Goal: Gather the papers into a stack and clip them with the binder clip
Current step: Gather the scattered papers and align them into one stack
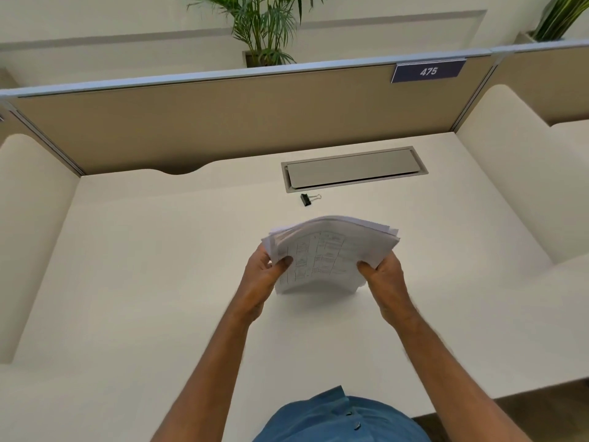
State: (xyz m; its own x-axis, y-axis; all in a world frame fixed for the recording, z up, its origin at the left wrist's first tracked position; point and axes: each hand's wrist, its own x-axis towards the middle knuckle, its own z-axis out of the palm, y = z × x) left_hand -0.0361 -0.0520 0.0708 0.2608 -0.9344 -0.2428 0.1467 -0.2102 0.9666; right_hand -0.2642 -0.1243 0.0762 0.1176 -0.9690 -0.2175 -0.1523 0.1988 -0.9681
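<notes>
A stack of white printed papers point(328, 250) stands on its lower edge on the white desk point(159, 282), bowed and leaning away from me. My left hand point(261, 275) grips its left side and my right hand point(385, 275) grips its right side, thumbs on the front sheet. The sheets' top edges are slightly uneven. A small black binder clip point(306, 199) with silver handles lies on the desk beyond the papers, apart from both hands.
A grey cable-tray lid point(353, 169) is set into the desk just behind the clip. A beige partition point(223, 122) with a blue "475" tag point(428, 71) closes the back; low white side walls stand left and right. Plants sit behind the partition.
</notes>
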